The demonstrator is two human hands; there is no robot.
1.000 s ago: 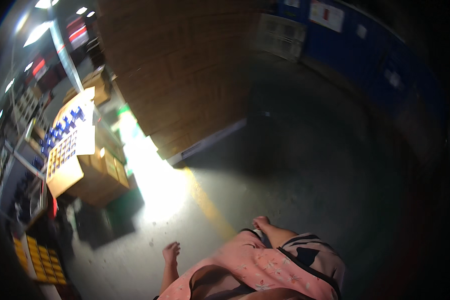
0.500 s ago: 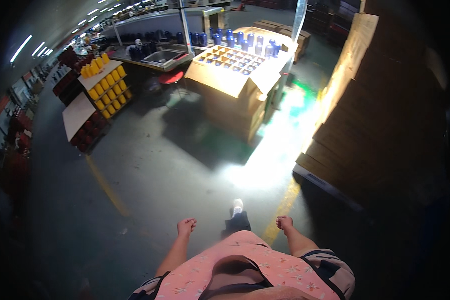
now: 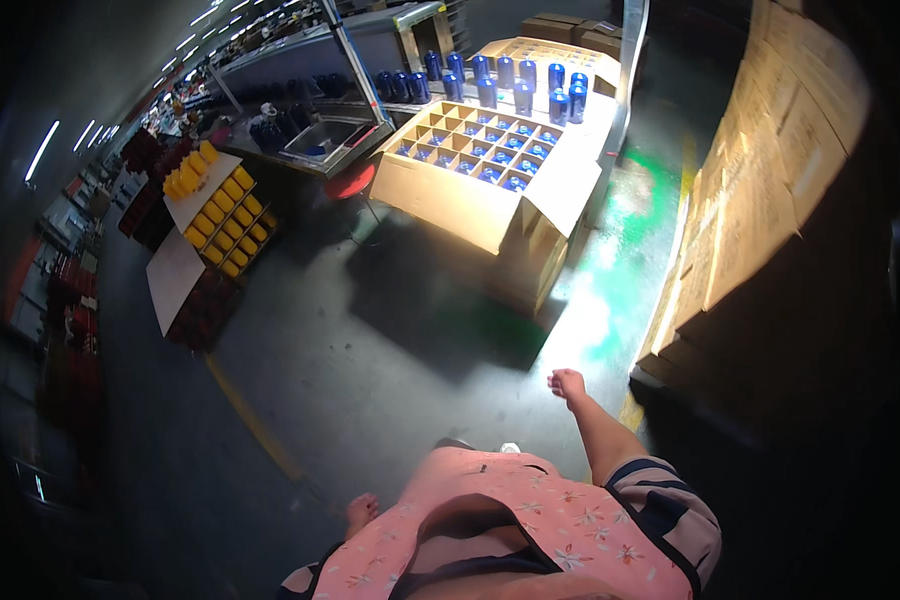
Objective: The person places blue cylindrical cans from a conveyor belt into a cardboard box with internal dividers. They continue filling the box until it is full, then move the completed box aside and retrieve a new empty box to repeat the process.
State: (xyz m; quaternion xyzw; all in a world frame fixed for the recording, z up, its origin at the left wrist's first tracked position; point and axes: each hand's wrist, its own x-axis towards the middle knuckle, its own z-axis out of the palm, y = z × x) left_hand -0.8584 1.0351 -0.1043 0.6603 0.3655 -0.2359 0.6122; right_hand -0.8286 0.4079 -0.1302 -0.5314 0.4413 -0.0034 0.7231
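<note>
My right hand (image 3: 567, 385) swings forward at the end of a stretched arm, over the lit floor short of the carton. Its fingers are loosely bent and slightly apart, with nothing in them. Low beside my pink flowered apron (image 3: 580, 520), my left hand (image 3: 362, 510) hangs empty, its fingers loosely bent and partly blurred. Neither hand touches anything. Ahead stands a large open carton (image 3: 450, 212) with cardboard dividers; blue bottles (image 3: 515, 184) sit in many of its cells. More blue bottles (image 3: 487, 93) stand upright behind it.
A cardboard stack (image 3: 770, 150) rises along the right. At left stands a rack of yellow bottles (image 3: 225, 220) beside a pale-topped stack (image 3: 175, 285). A metal sink (image 3: 325, 138) and red stool (image 3: 351, 181) are left of the carton. Yellow lines (image 3: 250, 420) mark the floor.
The carton and bottles now look nearer. My right hand has swung forward and up, while my left hand has dropped back toward my side. The forward foot has moved back under the apron.
</note>
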